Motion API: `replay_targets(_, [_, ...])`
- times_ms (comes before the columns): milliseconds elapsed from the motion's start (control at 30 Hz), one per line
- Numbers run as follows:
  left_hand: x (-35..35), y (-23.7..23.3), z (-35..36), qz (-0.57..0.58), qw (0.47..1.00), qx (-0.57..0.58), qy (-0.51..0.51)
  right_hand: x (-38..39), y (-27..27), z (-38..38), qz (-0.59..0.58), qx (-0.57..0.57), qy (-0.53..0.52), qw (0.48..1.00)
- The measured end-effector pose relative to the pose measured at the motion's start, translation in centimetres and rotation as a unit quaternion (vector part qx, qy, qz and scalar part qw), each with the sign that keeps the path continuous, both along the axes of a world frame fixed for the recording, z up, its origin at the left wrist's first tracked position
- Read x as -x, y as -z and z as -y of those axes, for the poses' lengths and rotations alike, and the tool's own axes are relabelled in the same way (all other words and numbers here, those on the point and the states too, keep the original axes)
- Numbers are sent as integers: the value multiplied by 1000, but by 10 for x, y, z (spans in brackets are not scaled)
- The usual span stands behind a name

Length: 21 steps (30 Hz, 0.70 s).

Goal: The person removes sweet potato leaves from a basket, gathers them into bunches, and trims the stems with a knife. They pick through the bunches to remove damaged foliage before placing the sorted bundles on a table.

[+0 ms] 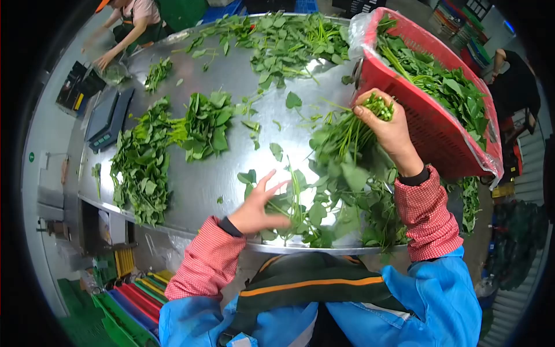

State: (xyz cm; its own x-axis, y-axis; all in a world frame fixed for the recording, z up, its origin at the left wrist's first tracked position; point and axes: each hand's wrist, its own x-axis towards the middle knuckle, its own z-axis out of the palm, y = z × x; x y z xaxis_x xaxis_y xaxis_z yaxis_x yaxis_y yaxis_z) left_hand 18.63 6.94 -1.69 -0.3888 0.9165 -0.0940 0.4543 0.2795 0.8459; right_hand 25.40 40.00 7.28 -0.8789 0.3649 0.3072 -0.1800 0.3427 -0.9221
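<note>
My right hand (388,130) is closed around a bunch of leafy green stems (347,139), cut ends up at the fist and leaves hanging down to the left. Fingers spread, my left hand (260,208) is over the near edge of the metal table (202,179), beside loose stems and leaves (318,214); nothing shows in its grasp. More loose greens lie under and between both hands. Just behind my right hand stands a red crate (430,130), tilted and lined with clear plastic, holding many greens (439,81).
Bunched greens (141,168) lie on the left, near a scale (107,121). A pile of greens (295,43) covers the far side. A co-worker (136,23) stands at the far left, another person (514,87) at the right. Coloured crates (133,301) are below left.
</note>
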Motion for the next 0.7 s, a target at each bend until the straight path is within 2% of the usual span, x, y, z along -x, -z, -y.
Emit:
replay_targets(33, [6, -2, 0, 32, 996, -55, -57, 2, 2, 3, 1, 5, -7, 1000])
replay_targets(100, [8, 11, -9, 125, 981, 5, -149, 5, 8, 11, 29, -7, -5, 1000])
replay_targets(167, [-3, 60, -34, 91, 969, 44, -225, 5, 11, 29, 57, 0, -18, 998])
replay_targets(233, [-13, 67, -64, -61, 960, 190, -196, 0, 9, 40, 115, -19, -65, 991])
replay_targets(300, [-21, 84, -78, -142, 946, 239, -168, -4, 3, 47, 212, -7, -84, 974])
replay_targets(400, [-8, 121, -69, -134, 957, 195, -168, -11, 24, 40, 262, 46, -95, 959])
replay_targets(500, [-12, 81, -62, -7, 967, 133, -219, -22, 54, 35, 285, 137, -76, 946])
replay_targets(533, [-19, 56, -59, -29, 973, 80, -216, -25, 59, 38, 298, 171, -66, 937])
replay_targets(600, [-33, 21, -61, -101, 977, 50, -180, -26, 67, 44, 298, 230, -63, 924])
replay_targets(633, [-39, 13, -62, -136, 977, 34, -164, -25, 65, 47, 279, 241, -70, 927])
replay_targets(667, [-44, 12, -63, -211, 965, -29, -152, -22, 64, 51, 259, 251, -78, 929])
replay_targets(700, [-47, 8, -65, -236, 961, -33, -138, -19, 62, 53, 238, 261, -87, 931])
